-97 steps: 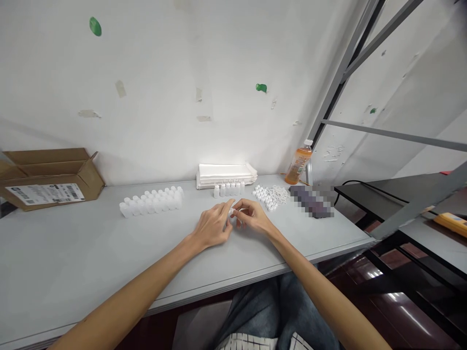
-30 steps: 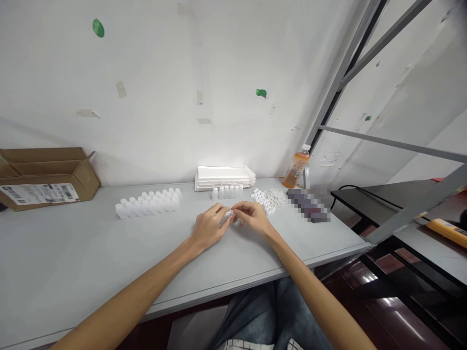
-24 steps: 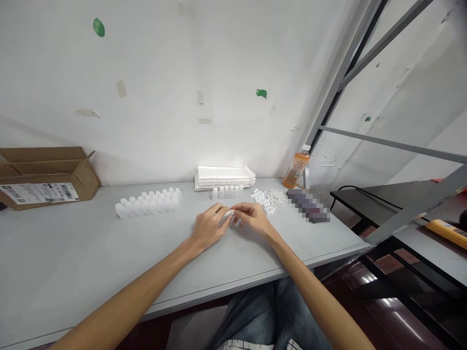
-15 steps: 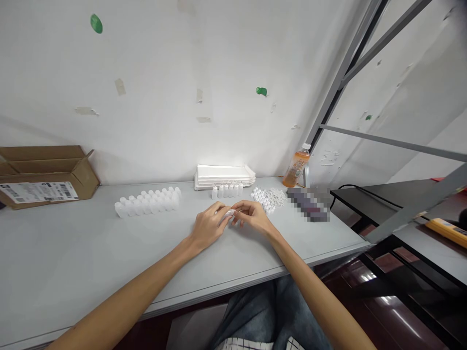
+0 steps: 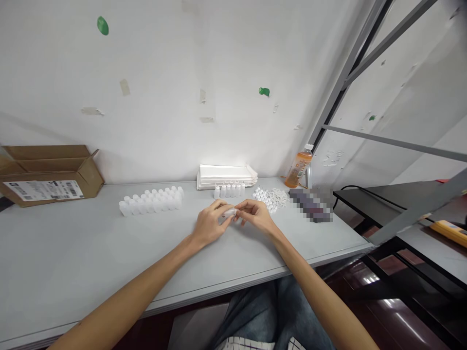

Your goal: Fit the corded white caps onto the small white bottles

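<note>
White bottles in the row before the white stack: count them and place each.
6 white bottles, standing side by side in one row, just in front of the white stack; any behind them would be hidden.

White bottle (image 5: 229, 213), grey table (image 5: 91, 253), brown box (image 5: 88, 179)

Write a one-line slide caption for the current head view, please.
Left hand holds a bottle, right hand at its end, near a row of bottles.

A grey table (image 5: 91, 253) meets a patched white wall (image 5: 160, 58).
</note>
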Demonstrator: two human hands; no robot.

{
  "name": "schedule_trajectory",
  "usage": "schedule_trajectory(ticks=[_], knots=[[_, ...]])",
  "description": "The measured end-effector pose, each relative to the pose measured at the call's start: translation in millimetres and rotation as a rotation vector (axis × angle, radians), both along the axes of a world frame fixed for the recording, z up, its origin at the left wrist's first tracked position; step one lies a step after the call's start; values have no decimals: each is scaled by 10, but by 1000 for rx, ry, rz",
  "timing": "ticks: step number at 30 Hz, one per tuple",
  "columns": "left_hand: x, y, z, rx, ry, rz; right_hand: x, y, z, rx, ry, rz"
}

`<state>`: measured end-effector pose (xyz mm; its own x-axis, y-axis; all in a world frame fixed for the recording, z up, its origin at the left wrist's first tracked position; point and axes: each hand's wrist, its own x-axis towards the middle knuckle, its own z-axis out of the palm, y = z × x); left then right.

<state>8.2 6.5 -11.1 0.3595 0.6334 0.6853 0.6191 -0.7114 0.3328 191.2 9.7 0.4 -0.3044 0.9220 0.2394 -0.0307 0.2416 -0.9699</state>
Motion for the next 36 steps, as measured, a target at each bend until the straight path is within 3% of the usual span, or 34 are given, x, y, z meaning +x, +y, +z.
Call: schedule_trajectory(ticks=[6, 15, 36], knots=[[-28, 74, -4, -316, -77, -44, 22, 41, -50, 35, -65, -87], [-58, 89, -8, -381, -89, -117, 20, 34, -73, 47, -118, -40], [-83, 32, -34, 21, 93, -82, 25, -15, -3, -28, 91, 47]])
